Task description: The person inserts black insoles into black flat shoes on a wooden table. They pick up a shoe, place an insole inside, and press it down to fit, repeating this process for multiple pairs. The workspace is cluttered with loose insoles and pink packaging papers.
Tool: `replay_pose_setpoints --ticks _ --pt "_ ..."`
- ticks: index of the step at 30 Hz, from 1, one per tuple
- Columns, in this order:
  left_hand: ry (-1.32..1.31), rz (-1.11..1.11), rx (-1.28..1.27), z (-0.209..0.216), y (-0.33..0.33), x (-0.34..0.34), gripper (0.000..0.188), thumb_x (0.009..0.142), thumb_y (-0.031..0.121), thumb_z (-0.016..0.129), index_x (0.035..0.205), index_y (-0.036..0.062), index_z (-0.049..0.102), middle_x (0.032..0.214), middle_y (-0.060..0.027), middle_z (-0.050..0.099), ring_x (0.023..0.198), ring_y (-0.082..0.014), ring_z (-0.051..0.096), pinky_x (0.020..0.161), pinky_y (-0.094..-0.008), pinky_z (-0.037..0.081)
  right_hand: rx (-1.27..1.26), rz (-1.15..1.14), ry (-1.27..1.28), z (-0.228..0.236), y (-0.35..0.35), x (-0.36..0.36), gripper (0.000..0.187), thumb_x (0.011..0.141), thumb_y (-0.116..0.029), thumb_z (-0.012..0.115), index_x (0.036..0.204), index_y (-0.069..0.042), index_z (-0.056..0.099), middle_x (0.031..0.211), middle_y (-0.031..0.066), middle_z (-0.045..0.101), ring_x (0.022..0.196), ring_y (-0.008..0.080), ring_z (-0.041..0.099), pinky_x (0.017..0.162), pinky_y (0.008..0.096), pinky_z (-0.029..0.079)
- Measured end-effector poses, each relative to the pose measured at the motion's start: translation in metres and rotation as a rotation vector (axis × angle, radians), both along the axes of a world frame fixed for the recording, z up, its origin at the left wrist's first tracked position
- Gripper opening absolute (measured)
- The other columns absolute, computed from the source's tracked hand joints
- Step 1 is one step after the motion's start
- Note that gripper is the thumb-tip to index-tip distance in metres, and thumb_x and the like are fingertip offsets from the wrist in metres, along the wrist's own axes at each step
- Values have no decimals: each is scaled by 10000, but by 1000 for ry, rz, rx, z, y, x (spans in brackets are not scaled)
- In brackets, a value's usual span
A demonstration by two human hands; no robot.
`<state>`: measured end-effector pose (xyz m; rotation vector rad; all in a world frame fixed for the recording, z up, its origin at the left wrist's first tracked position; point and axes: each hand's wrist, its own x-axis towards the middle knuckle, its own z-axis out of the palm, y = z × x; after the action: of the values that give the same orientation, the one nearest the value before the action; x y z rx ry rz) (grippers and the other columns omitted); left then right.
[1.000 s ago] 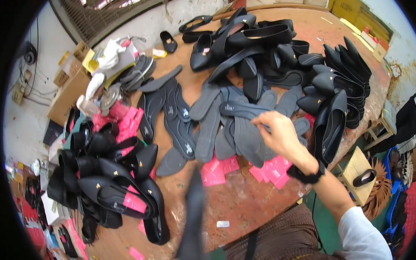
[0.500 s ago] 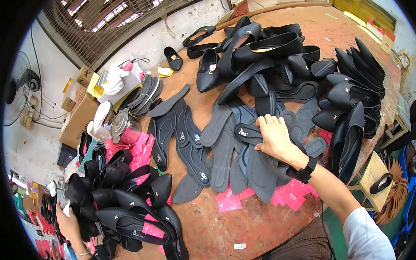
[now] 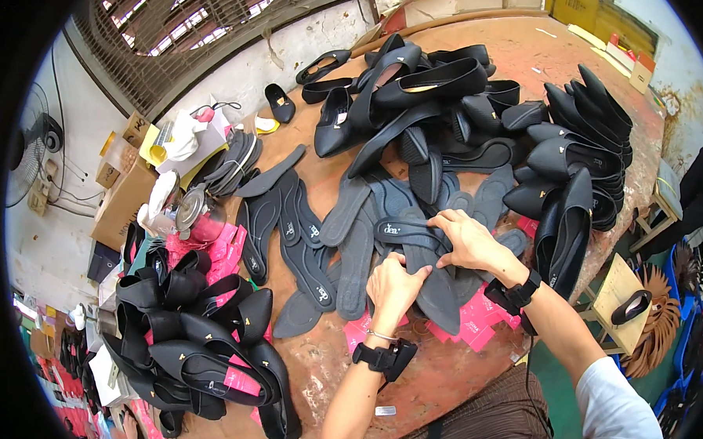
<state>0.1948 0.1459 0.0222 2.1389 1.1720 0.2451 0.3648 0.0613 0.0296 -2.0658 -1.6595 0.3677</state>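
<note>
Dark grey insoles [image 3: 416, 252] lie fanned across the brown table [image 3: 444, 372]; both hands grip one, left hand [image 3: 393, 284] clasping its lower end, right hand [image 3: 466, 242] pinching above. Cardboard boxes [image 3: 123, 198] hold, seemingly, rags.

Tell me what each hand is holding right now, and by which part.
Both hands grip dark insoles on the pile: the right hand holds the top insole at one end, the left hand another insole near its upper end.

Dark grey insole [image 3: 403, 233] lies flat across the insole pile [image 3: 352, 243], light logo up; probably pinched at its right end.
</note>
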Motion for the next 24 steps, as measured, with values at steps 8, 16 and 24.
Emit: replay_pose_setpoints --ticks 8,16,24 --pt "-696 -178 -219 88 -16 -42 244 857 -30 672 996 34 482 1150 -63 535 907 -90 569 754 -280 503 350 186 307 72 -19 -21 1045 590 -107 864 1486 -59 329 1326 191 469 1252 385 459 1059 424 399" --pt "-442 -249 80 168 -63 -70 224 846 -55 624 1014 -25 478 810 -196 614 755 -322 697 644 -332 489 720 1 198 113 -30 -72 680 653 54 582 1324 -33 506 1155 223 589 1066 408 593 903 415 506" --pt "-411 -206 -43 162 -42 -87 291 816 -101 631 983 41 441 838 -14 542 784 -45 511 690 -192 412 912 -239 -236 108 -27 -41 123 619 9 595 679 -98 593 603 67 544 555 267 570 510 372 432"
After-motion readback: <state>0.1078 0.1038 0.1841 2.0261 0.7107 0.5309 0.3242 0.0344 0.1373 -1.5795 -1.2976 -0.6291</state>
